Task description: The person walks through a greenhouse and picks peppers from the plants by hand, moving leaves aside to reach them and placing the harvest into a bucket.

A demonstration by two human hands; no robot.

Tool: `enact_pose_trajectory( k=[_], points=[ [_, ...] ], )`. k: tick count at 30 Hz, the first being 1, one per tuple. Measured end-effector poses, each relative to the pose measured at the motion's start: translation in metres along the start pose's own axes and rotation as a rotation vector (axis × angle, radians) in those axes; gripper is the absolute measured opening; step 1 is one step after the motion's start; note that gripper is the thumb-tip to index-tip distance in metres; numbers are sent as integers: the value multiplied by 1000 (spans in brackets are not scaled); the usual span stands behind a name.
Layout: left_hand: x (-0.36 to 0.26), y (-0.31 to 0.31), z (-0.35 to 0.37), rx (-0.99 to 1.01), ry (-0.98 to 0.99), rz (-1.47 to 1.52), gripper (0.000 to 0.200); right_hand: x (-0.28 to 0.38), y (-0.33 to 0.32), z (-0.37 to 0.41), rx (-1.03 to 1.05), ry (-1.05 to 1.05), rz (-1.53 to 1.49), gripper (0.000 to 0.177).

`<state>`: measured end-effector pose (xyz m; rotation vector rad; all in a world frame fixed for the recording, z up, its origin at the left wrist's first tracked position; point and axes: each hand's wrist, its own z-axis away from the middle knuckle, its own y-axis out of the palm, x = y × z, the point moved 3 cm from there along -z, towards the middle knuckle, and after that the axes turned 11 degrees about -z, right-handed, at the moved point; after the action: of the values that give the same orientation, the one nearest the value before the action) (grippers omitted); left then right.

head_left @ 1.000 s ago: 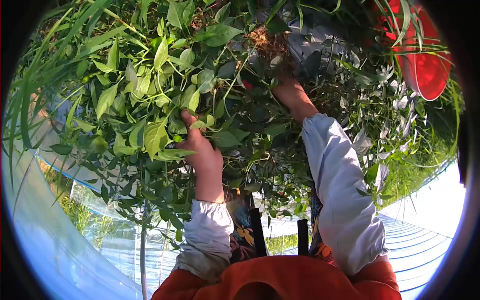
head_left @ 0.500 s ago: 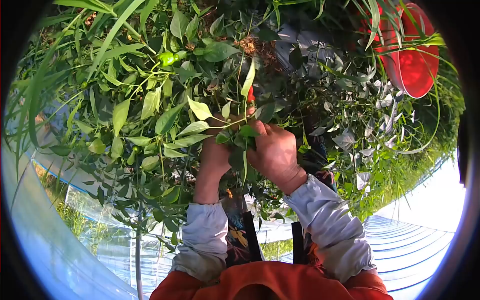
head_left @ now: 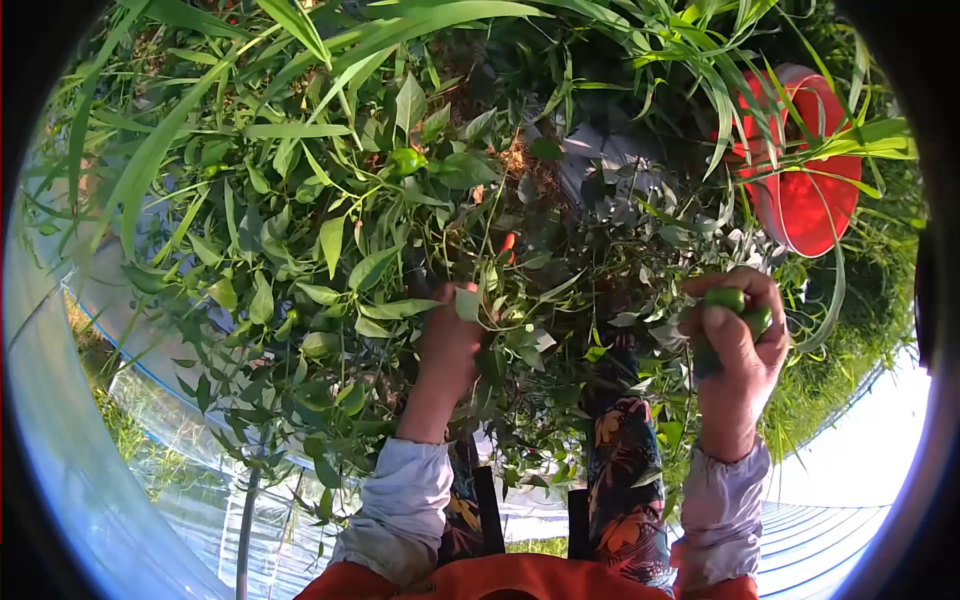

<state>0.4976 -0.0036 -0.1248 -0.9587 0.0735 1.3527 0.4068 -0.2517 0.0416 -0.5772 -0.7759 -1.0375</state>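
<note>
My right hand is raised over the plants at the right, its fingers wrapped round a green pepper; part of the pepper is hidden by the thumb. Among the leaves of the pepper plant, my left hand is closed, with its fingertips behind foliage, so what it grips cannot be made out. A red pepper hangs a little above and right of my left hand. Farther up the plant is another green pepper.
A red bucket lies tipped at the upper right, with its mouth toward the right and grass blades across it. Long grass hangs over the top. A grey pole stands at the lower left, near plastic sheeting.
My right hand has moved away from my left, to the right, and now shows a green pepper. My left hand stays low in the leaves. The view has shifted slightly.
</note>
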Motion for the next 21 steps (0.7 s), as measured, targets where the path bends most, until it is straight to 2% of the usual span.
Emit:
enact_pose_trajectory(
  k=[1, 2, 3, 4, 5, 6, 7, 10, 11, 12, 13, 14, 15, 16, 17, 19, 21],
  points=[
    [-3, -5, 1, -11, 6, -2, 30, 18, -36, -20, -2, -53, -47, 18],
    [-3, -8, 1, -23, 14, -2, 33, 32, -77, -38, -177, -48, -53, 18],
    [5, 1, 0, -66, 25, 25, 34, 41, -149, -69, -219, -90, 3, 20],
    [3, 0, 1, -89, 26, 24, 33, 52, -223, -102, -180, -112, 19, 28],
    [-2, -1, 1, -109, 28, 21, 32, 70, -253, -125, -158, -114, 108, 33],
    [-7, -5, 2, -130, 30, 17, 31, 84, -244, -126, -211, -259, 342, 32],
    [-11, -11, 3, -53, 10, -22, 32, 96, -230, -125, -260, -408, 574, 32],
    [-23, -24, 9, 8, 320, -325, 35, 107, -144, -113, -389, -866, 1262, 30],
    [-27, -24, 10, 3, 324, -290, 38, 89, -93, -85, -149, -761, 923, 24],
    [-27, -18, 11, 68, 349, -388, 44, 67, -43, -58, 40, -689, 760, 20],
    [-26, -9, 10, 52, 377, -419, 47, 50, 15, -44, 421, -905, 973, 19],
    [-24, -1, 10, 40, 400, -449, 50, 30, 63, -38, 682, -835, 878, 19],
    [-25, -2, 10, 84, 382, -396, 55, -4, 91, -47, 767, -681, 704, 17],
    [-24, -3, 9, 87, 356, -399, 54, -40, 111, -69, 767, -606, 564, 16],
    [-23, -3, 10, 98, 328, -402, 53, -69, 130, -98, 699, -535, 628, 16],
    [-20, -5, 12, 131, 274, -368, 52, -128, 156, -179, 469, -615, 698, 21],
    [-19, -5, 15, 109, 271, -350, 50, -162, 167, -250, 301, -552, 1138, 19]
  ],
)
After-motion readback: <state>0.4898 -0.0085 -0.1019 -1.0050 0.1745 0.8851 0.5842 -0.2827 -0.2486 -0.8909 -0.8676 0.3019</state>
